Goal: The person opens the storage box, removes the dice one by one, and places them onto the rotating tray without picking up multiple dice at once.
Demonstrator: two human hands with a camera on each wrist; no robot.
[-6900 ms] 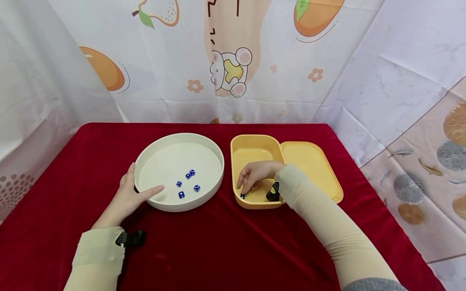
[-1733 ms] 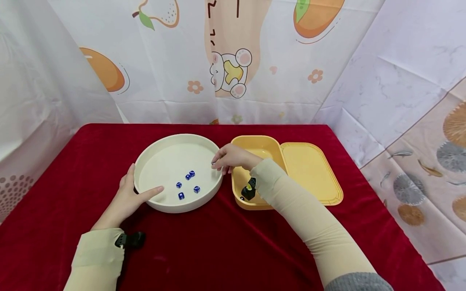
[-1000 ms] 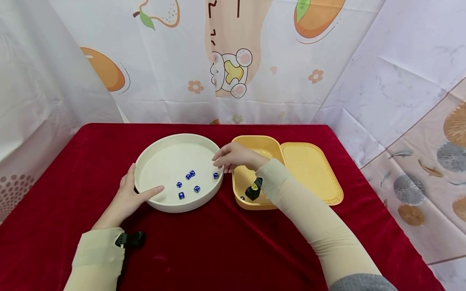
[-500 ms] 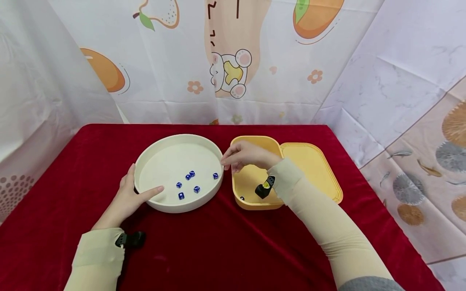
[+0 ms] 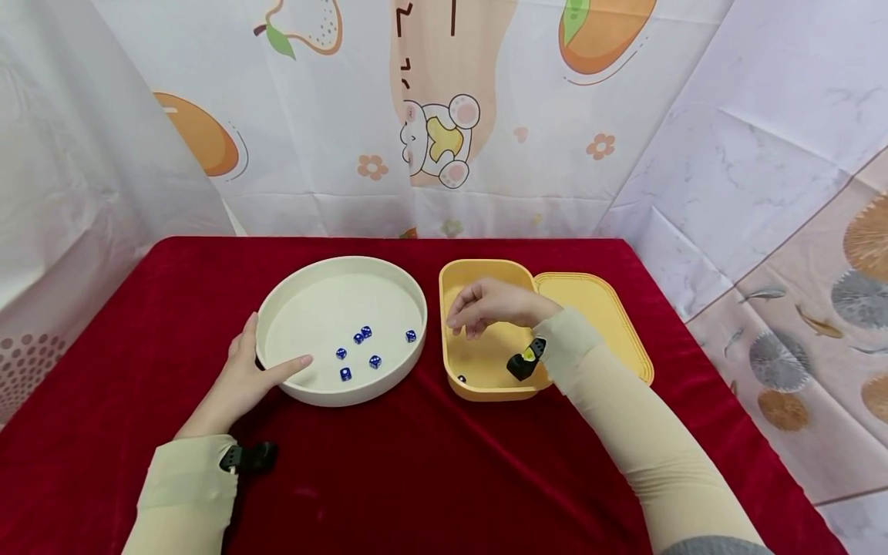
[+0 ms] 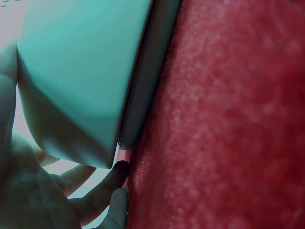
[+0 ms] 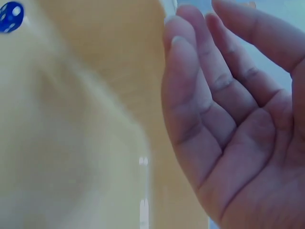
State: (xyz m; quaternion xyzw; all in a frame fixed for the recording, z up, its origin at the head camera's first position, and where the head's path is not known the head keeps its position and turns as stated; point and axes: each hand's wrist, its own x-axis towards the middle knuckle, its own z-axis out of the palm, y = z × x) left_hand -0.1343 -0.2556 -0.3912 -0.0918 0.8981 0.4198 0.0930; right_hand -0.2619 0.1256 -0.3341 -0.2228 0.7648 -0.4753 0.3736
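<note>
My left hand (image 5: 236, 378) holds the near left side of a round cream tray (image 5: 326, 301), thumb over the rim and fingers along the outside. The left wrist view has the tray's side wall (image 6: 86, 62) between thumb and fingers. Several blue dice (image 5: 346, 374) lie in the tray, one die (image 5: 411, 336) apart near its right wall. My right hand (image 5: 499, 302) hovers over a yellow box (image 5: 489, 362), fingers loosely bent and nothing between them. One blue die (image 5: 461, 378) sits in the box's near left corner; the right wrist view shows this die (image 7: 10, 17) away from the fingertips.
A yellow lid (image 5: 590, 316) lies right of the box, against its side. Red cloth (image 5: 388, 478) covers the table, with a printed curtain (image 5: 312, 139) behind it. Both wrists wear black straps, the left strap (image 5: 248, 456) close above the cloth.
My right hand carried a die from the box to the tray and let it go by the right wall. It has since moved back right over the box. The left hand has stayed put.
</note>
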